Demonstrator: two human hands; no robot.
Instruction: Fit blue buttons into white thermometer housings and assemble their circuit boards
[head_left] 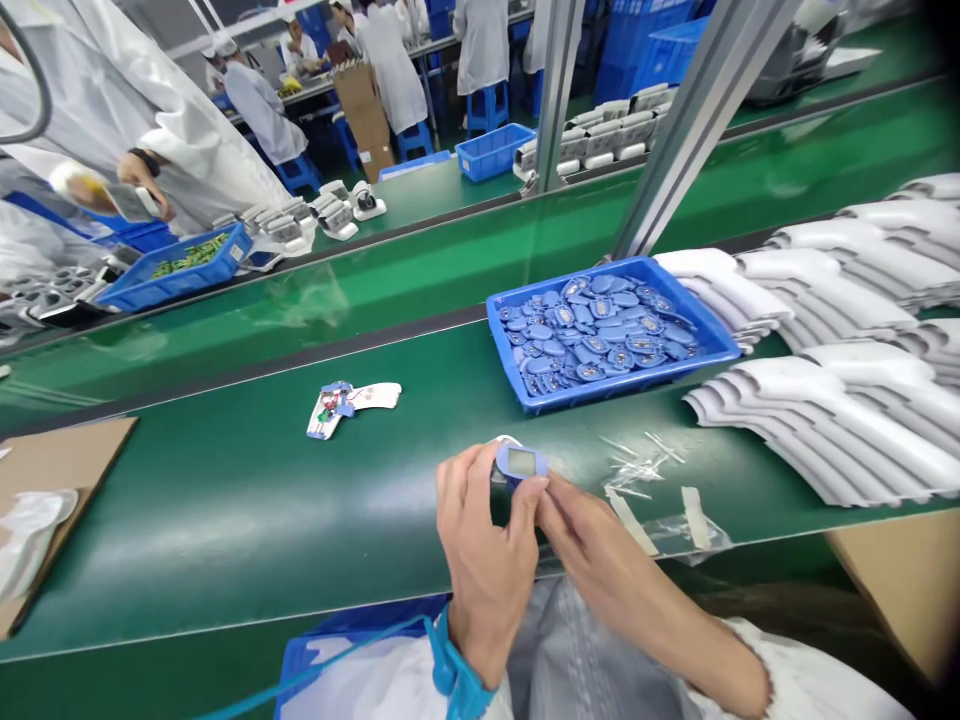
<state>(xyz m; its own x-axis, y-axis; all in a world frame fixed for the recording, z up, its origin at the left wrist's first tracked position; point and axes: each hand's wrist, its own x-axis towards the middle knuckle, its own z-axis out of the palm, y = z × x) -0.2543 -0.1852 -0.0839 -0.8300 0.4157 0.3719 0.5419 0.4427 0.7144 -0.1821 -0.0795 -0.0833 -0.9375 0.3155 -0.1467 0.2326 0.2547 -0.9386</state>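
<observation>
A small blue plastic cover with a grey display window (522, 462) is held up over the green bench, its window facing me. My left hand (486, 535) is closed on its left side, with the thumb at its lower edge. The fingers of my right hand (589, 530) pinch it from the right and below. A white edge shows just behind the cover; what it belongs to is mostly hidden. Farther left on the bench lies a white curved shell (377, 396) with wires and blue parts at one end. A teal strap (454, 665) circles my left wrist.
A blue tray (529, 400) of similar blue covers stands beyond my hands. Stacked white shells (832, 420) fill the right. Thin white sticks (637, 465) and tape strips (696, 517) lie near the front edge. Cardboard (90, 450) is at left. Across the divider, a person (172, 130) holds a part.
</observation>
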